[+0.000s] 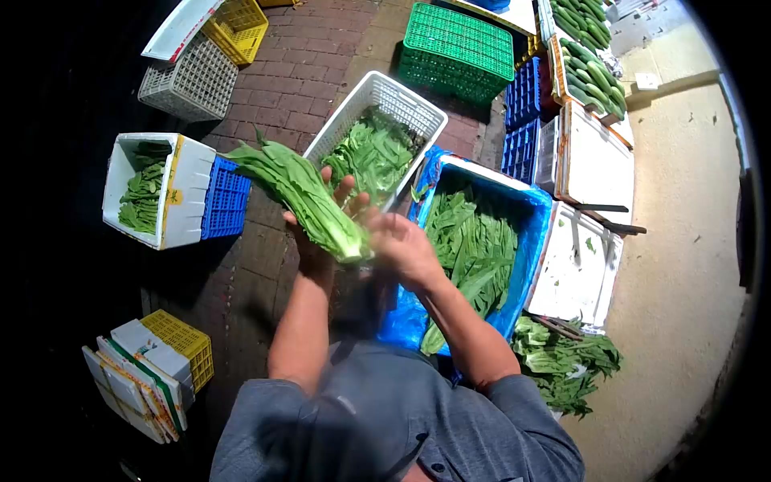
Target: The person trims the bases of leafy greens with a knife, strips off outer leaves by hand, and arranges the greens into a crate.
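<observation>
A long head of leafy green lettuce (pixel 301 189) rests in my left hand (pixel 308 243), its leaves pointing to the upper left and its pale cut base toward my right hand. The fingers of that hand curl up around the stalks from below. My right hand (pixel 404 247) is at the base end, its fingers smeared by motion, so I cannot see whether they grip anything. Beyond both hands stands a white plastic basket (pixel 331 120) with leafy greens (pixel 373 153) inside. Below my right hand, a blue-lined box (pixel 526 233) holds more long-leaf greens (pixel 470 249).
A green crate (pixel 458 48) stands ahead on the brick paving. Trays of cucumbers (pixel 590 76) and white foam lids (pixel 574 265) line the right side, with loose greens (pixel 562 361) near the wall. To the left are a foam box (pixel 181 193) and a yellow crate (pixel 181 341).
</observation>
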A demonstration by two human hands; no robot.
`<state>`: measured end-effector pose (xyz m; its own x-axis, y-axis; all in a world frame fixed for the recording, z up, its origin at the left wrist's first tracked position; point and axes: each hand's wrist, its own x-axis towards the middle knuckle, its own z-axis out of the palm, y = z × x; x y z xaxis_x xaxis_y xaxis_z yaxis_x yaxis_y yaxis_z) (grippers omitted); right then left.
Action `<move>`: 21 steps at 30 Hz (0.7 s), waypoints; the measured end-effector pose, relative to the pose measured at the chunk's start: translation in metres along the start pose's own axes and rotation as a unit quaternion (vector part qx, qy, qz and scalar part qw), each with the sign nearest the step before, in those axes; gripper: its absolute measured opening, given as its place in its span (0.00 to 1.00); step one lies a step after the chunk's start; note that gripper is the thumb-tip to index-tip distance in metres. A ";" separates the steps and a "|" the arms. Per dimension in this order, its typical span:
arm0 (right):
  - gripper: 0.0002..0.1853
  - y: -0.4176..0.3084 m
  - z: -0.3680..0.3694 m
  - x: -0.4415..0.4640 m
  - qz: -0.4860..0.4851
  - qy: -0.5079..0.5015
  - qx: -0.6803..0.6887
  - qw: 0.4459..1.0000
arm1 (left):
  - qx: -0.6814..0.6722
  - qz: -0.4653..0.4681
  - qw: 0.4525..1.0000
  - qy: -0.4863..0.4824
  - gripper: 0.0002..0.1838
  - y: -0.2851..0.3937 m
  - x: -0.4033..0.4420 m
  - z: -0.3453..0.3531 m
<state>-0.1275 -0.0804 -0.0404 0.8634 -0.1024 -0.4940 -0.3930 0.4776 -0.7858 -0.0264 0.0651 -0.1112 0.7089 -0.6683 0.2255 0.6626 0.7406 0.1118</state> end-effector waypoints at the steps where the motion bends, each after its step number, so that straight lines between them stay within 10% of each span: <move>1: 0.14 0.000 -0.001 -0.005 -0.011 -0.003 -0.020 1.000 | -0.034 0.014 0.999 0.009 0.49 -0.002 0.000 0.000; 7: 0.13 0.003 -0.017 -0.013 -0.065 0.050 -0.222 0.972 | -0.041 0.038 0.993 0.101 0.42 -0.005 -0.006 -0.006; 11: 0.13 -0.003 -0.024 -0.013 -0.207 0.104 -0.263 0.936 | 0.058 0.005 0.918 0.392 0.32 -0.005 0.001 -0.003; 21: 0.17 0.029 -0.029 0.008 -0.297 0.128 -0.541 0.776 | 0.239 0.064 0.835 0.492 0.28 -0.033 -0.001 -0.010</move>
<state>-0.1415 -0.0929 -0.0778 0.9571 -0.2610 0.1262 -0.1056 -0.7192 -0.6867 -0.0469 0.0407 -0.1248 0.7780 -0.1418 -0.6121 0.5607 0.5962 0.5745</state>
